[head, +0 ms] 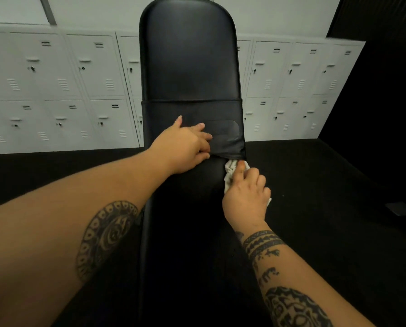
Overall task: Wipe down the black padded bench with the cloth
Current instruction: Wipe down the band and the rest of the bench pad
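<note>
White cloth (230, 172) mostly hidden under the gripping right hand (244, 194), tucked beneath the bench (187, 55) backrest; left hand (185, 147) spread flat on it. Grey lockers (55, 86) behind, dark floor (327, 185).

Lockers (55, 86) behind the bench (190, 55), left hand (187, 147) on its flap (223, 133), cloth (230, 168) in the right hand (244, 194) (bench's right edge).

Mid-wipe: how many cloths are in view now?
1. A white cloth bunched in the right hand, at the right edge of the padded bench, just below the black band under the left hand. The hand hides part of it; the bench could hide others.
</note>
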Action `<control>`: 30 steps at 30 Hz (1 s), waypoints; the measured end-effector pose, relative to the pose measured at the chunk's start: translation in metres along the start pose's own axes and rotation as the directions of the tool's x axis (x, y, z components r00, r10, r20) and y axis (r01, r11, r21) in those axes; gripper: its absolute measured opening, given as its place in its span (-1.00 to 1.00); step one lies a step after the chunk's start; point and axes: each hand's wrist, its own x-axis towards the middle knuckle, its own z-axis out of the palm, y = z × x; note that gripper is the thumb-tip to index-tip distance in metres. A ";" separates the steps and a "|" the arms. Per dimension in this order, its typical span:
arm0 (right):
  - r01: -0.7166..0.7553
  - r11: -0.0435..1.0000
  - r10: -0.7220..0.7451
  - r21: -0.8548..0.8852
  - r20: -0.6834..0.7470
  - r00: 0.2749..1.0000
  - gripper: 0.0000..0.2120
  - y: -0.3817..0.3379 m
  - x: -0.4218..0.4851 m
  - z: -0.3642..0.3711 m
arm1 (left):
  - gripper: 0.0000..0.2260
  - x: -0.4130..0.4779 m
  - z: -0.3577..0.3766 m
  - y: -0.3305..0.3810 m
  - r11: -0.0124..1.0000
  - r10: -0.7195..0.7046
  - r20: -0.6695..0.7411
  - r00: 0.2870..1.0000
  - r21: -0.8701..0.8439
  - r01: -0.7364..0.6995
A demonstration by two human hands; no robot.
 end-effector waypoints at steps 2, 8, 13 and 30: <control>-0.008 1.000 0.008 0.003 0.014 1.000 -0.30 0.006 -0.013 0.005 | -0.71 -0.021 0.012 0.002 0.999 0.006 -0.019 1.000 0.044 -0.005; -0.114 0.958 0.094 0.264 0.087 0.992 -0.43 0.020 -0.021 0.001 | -0.63 -0.084 0.031 -0.014 0.998 -0.037 -0.060 0.998 0.038 0.039; -0.048 0.811 0.195 0.582 -0.193 0.962 -0.47 -0.006 -0.004 -0.023 | -0.52 -0.105 0.023 -0.028 0.961 -0.256 -0.190 0.948 -0.159 0.228; 0.486 0.778 -0.510 0.398 -0.051 0.859 -0.34 -0.087 -0.024 0.011 | -0.38 -0.086 0.008 -0.025 0.613 -0.623 0.056 0.780 -0.584 0.532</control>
